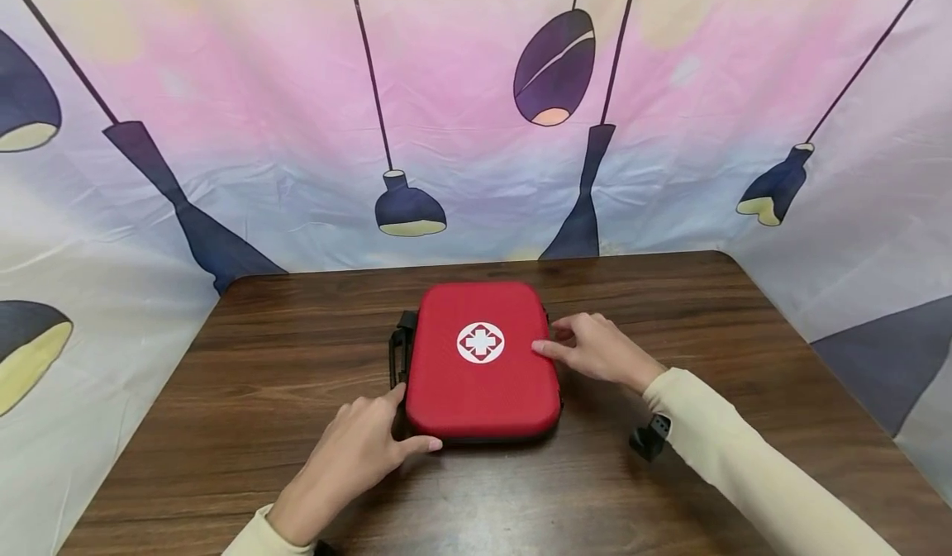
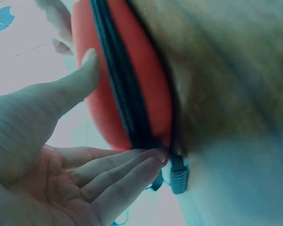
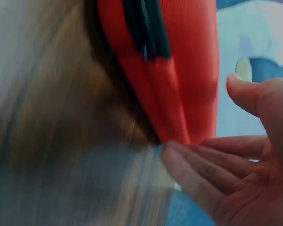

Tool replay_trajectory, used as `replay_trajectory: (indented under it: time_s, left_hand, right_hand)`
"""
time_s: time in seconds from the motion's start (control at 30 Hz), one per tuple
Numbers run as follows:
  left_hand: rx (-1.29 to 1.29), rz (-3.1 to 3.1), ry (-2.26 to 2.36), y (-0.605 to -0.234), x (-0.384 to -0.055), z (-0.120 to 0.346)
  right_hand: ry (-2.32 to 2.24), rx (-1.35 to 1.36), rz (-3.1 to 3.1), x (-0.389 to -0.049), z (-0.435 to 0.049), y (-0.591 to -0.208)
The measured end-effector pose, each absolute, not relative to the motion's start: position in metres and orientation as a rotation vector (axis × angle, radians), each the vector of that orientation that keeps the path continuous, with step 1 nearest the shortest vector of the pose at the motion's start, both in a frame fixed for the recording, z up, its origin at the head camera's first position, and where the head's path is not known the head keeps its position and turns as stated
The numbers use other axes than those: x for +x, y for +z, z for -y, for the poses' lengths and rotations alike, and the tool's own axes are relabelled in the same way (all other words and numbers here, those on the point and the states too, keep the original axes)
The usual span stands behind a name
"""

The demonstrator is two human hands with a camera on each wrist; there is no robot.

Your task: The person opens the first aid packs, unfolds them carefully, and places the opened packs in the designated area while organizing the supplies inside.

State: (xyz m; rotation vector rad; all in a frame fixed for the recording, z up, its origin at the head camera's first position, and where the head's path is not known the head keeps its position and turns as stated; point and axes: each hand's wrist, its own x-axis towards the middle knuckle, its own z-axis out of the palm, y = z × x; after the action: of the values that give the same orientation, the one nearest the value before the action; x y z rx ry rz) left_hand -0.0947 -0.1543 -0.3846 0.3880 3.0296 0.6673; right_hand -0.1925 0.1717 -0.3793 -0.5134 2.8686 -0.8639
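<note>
A red first-aid case (image 1: 476,407) with a white cross emblem lies flat on the table. My left hand (image 1: 357,444) is at its near left corner, thumb along the near side and fingers by the left side. In the left wrist view the thumb (image 2: 75,87) lies against the red shell, and straight fingertips reach the end of the black zipper (image 2: 120,84) beside a buckle (image 2: 179,179). On the right side is my right hand (image 1: 598,349), its thumb at the top edge. The right wrist view shows those fingers (image 3: 212,169) extended, tips right at the case's lower end.
A black carry strap (image 1: 400,349) sticks out from the case's left side. The brown wooden table (image 1: 297,325) ends at a hanging cloth (image 1: 476,126) printed with lamps, behind and at both sides. A black wrist camera (image 1: 649,438) sits on the right wrist.
</note>
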Motion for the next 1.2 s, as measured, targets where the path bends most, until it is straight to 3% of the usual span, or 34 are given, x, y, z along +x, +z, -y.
replay_trajectory:
  time_s: [0.57,1.2]
  left_hand:
    - [0.518,-3.212,0.560,-0.399,-0.100,0.145]
    - [0.613,-3.383,0.822,-0.369,-0.093,0.135]
  right_hand:
    - [-0.944,-0.552,-2.758,-0.192,-0.157,-0.384]
    - [-0.860,-0.600,-2.987,-0.183,-0.166,-0.374]
